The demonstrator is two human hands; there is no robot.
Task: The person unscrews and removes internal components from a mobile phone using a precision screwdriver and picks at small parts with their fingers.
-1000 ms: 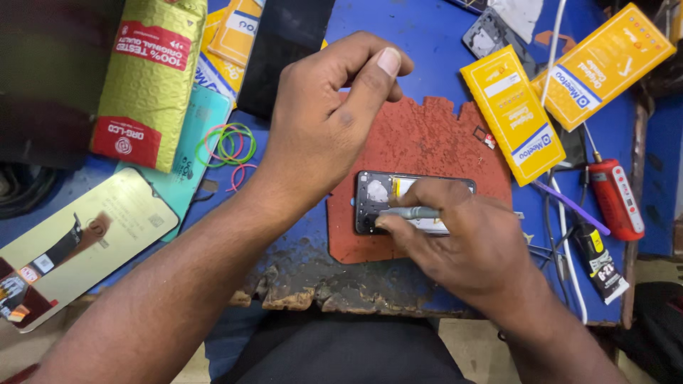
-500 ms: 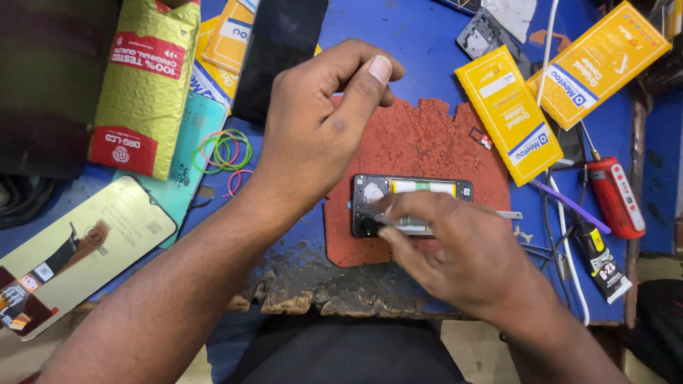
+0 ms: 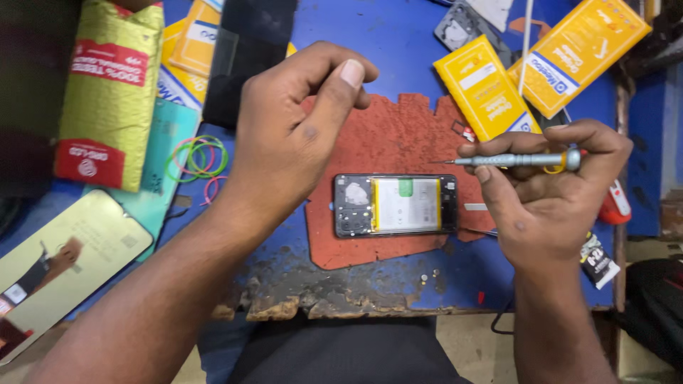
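The right hand (image 3: 551, 195) pinches a slim grey screwdriver (image 3: 516, 160) between thumb and fingers, holding it level with its fine tip pointing left, raised above the right end of the red work mat (image 3: 398, 135). The left hand (image 3: 288, 146) hovers over the mat's left part with its fingers curled loosely and the thumb stretched out, holding nothing that can be seen. Between the two hands, near the front edge of the mat, lies an opened phone (image 3: 395, 205) on its face, its back cover off, so that the pale battery and dark frame show; neither hand touches it. The mat rests on a worn blue table (image 3: 356, 43). Far right lie two yellow boxes (image 3: 526, 71), just beside each other. To the left sit a few coloured rubber bands (image 3: 198, 158), and a green-gold packet (image 3: 107, 92) lies at the far left.
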